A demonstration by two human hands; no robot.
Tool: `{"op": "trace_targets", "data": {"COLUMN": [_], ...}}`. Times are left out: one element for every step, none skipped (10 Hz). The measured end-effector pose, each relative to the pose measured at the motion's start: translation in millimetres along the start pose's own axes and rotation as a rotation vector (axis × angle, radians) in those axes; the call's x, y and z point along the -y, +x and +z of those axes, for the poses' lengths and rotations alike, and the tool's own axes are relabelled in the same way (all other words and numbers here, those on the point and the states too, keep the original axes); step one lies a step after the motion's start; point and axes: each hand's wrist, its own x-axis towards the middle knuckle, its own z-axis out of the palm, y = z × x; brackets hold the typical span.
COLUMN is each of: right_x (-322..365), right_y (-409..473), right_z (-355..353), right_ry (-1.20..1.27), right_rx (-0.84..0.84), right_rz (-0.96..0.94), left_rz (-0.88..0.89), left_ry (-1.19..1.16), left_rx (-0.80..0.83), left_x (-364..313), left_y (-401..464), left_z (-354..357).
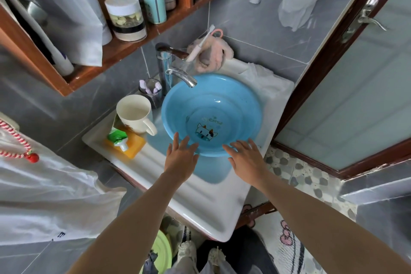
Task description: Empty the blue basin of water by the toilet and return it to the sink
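Blue basin point(211, 115) seated in the sink point(200, 196) beneath the faucet point(182, 77), apparently empty. Left hand point(181, 157) at the rim's 7 o'clock and right hand point(244, 158) at 5 o'clock, fingers spread, gripping nothing; rim contact cannot be told. Probable risk: a nudge tilts the basin against the spout or the mug point(135, 114) at 9 o'clock. Mug appears empty; dark cup point(151, 92) at 10 o'clock holds toothbrushes.

view: just the one head cam, wide-angle
facing: forward and steeply down onto the sink point(200, 202)
distance: close, about arm's reach
frame centre: blue basin point(222, 104)
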Motion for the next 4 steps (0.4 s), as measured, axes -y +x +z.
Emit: {"op": "trace_targets", "data": {"right_x": [0.8, 2.8, 8.2, 18.0], "right_y": [1.1, 1.5, -0.4, 2.8], "right_z": [1.6, -2.2, -11.5, -41.1], "right_ry": [-0.012, -0.006, 0.062, 0.221], "right_rx": [-0.013, 0.003, 0.013, -0.148], "right_rz": [0.013, 0.027, 0.057, 0.115], "left_rz": [0.025, 0.013, 0.006, 0.002], "left_ry": [0.050, 0.038, -0.005, -0.036], "left_rx": [-0.029, -0.017, -0.041, -0.105], "left_x": [1.8, 2.1, 1.9, 4.8], "left_y": [3.7, 4.4, 0.6, -4.9], "left_z": [-2.2, -3.9, -5.2, -7.2]}}
